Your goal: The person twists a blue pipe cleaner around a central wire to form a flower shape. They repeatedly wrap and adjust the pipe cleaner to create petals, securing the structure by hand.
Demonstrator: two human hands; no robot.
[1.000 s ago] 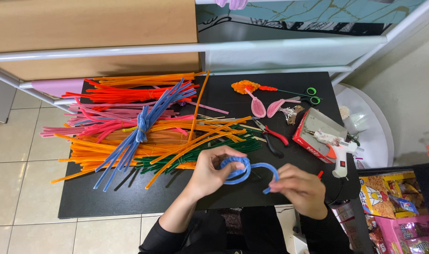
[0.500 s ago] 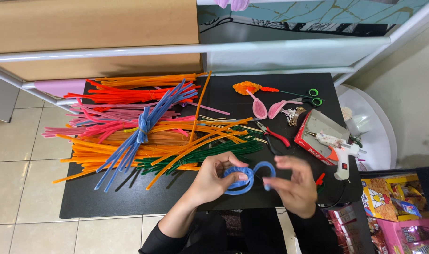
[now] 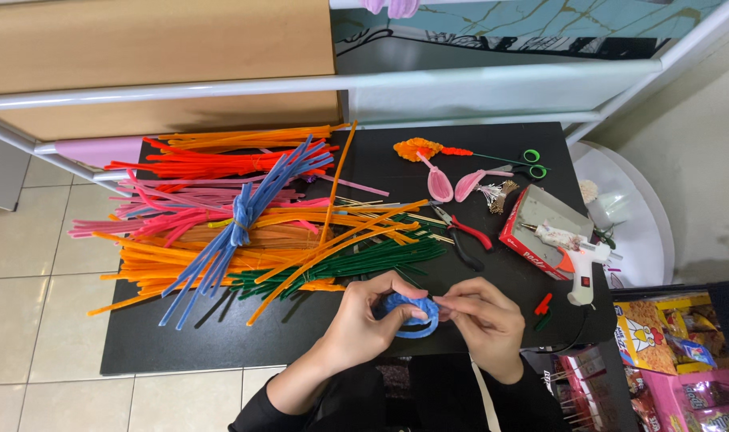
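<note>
While both hands meet over the near edge of the black table (image 3: 180,344), the person works a blue stem (image 3: 412,318) curled into a loop. The left hand (image 3: 372,320) is curled nearly closed, thumb and fingers clamped on the loop's left side; the right hand (image 3: 484,320) pinches the right end between thumb and forefinger, other fingers loosely bent. The loop sits at six o'clock on the table, just above its surface, between the two hands.

Doing this well looks a matter of keeping the left grip firm so the curve holds its shape, while the right twists the free end in small turns close to the joint; a loose pinch would likely let the wire spring open.

Now the count. One loop in hand. One blue bundle (image 3: 236,224) at nine o'clock, lying across the piles: orange (image 3: 164,268), red (image 3: 212,164), pink (image 3: 156,212) and green (image 3: 364,260), each too many to count. Two pink petals (image 3: 452,186) at one o'clock, one orange flower (image 3: 419,148), one pair of green-handled scissors (image 3: 531,164), one red-handled pliers (image 3: 464,236), one glue gun (image 3: 580,256) on one red box (image 3: 532,232) at three o'clock.
</note>
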